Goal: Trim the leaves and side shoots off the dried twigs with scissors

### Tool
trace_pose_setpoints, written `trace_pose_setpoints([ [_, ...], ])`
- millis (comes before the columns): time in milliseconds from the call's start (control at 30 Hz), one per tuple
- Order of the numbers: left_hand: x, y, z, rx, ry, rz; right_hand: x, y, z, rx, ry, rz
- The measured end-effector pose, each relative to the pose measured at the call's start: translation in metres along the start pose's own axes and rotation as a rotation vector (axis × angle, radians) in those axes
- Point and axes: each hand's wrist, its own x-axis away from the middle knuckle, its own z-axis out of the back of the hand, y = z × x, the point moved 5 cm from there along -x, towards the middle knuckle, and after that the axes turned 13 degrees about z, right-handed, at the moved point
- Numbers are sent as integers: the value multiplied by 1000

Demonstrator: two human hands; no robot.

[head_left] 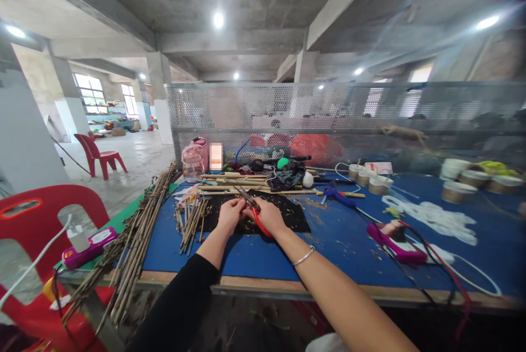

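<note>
Over a black cloth (299, 219) strewn with small chips, my two hands work close together. My right hand (269, 214) is closed round red-handled scissors (262, 225), whose blades point up and away to the left. Beside the blades, my left hand (230, 215) has its fingers pinched together; what they hold, if anything, is too small to make out. Short cut sticks (191, 223) lie in a loose pile left of the cloth. Further left, a bundle of long thin twigs (139, 237) hangs over the table's front edge.
Purple power strips (396, 245) with cables lie at right, another (88, 248) at left. Behind the cloth are longer sticks (246, 181) and a blue glue gun (339, 197). Tubs (380, 185) stand at back right. A perforated metal screen (230, 105) closes the back; a red chair (53, 204) stands left.
</note>
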Motion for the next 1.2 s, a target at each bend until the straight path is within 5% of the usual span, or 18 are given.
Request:
trace_pose_setpoints([
  [700,6,12,-2,-54,64,-117,-4,4,-11,-35,90,168],
  [900,9,17,-1,-212,90,-186,-3,2,-10,-110,54,153],
  [1200,0,8,5,-117,130,-120,0,5,-10,13,-31,23],
])
